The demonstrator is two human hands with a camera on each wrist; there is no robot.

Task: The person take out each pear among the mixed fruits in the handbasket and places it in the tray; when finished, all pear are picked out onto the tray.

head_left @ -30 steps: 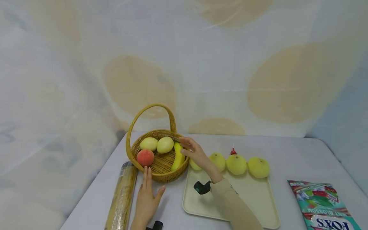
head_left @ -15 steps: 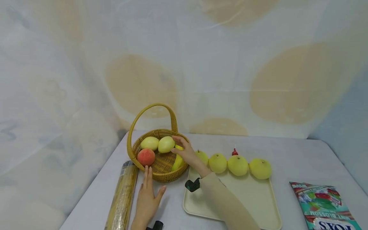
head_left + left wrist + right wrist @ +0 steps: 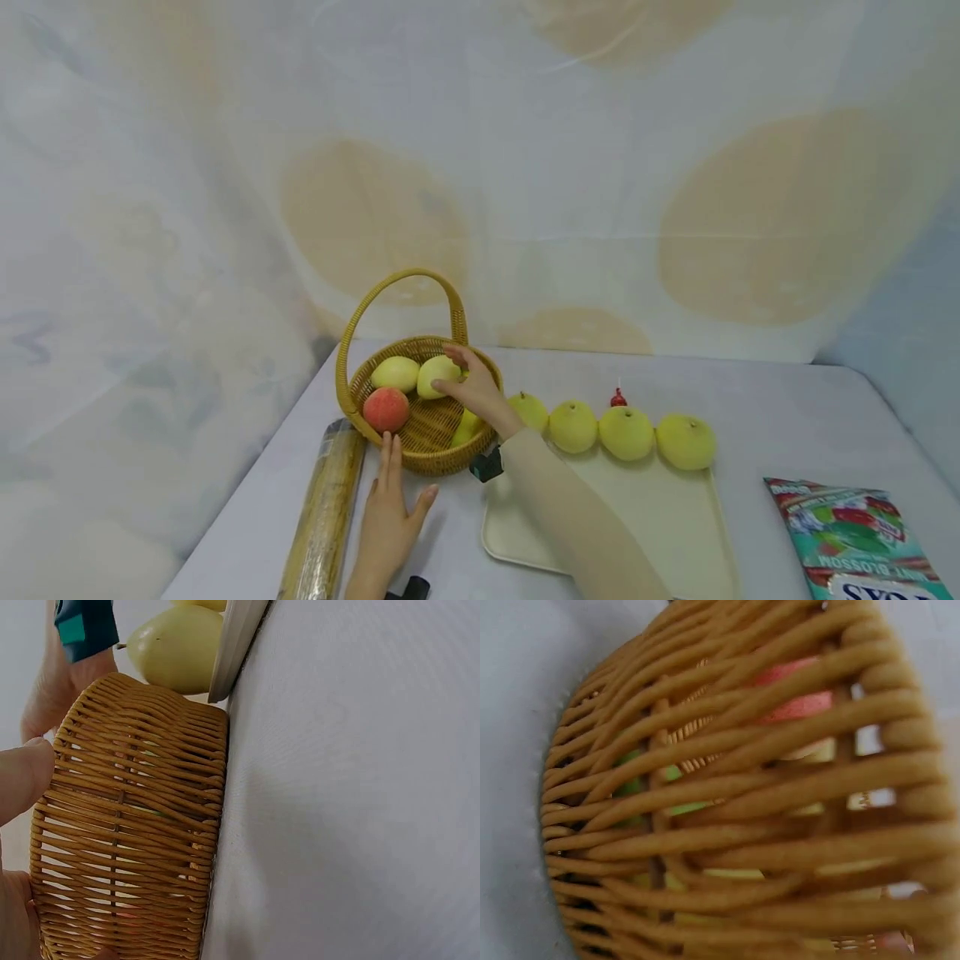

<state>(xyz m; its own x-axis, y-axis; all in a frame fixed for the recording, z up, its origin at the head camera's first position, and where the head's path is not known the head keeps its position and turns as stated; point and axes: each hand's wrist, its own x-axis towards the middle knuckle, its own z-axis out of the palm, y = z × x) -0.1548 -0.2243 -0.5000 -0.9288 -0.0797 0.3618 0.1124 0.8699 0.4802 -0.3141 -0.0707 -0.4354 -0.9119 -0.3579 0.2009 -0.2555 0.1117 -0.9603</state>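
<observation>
A round wicker basket with a tall handle holds a peach, two pale yellow lemon-like fruits and a banana. My right hand reaches over the basket's right side, thumb and fingers spread about the right-hand pale yellow fruit; whether they touch it is unclear. The hand partly covers the banana. My left hand has its fingers extended to the basket's near rim, below the peach. The left wrist view shows my left thumb beside the woven wall. Basket weave fills the right wrist view.
Right of the basket, a cream tray has several yellow pears along its far edge. A small red object stands behind them. A plastic-wrapped roll lies left; a FOX'S bag lies far right.
My right hand has moved left, from the basket's right rim over the banana to the right-hand pale yellow fruit. My left hand stays at the near rim. The view has shifted slightly.
</observation>
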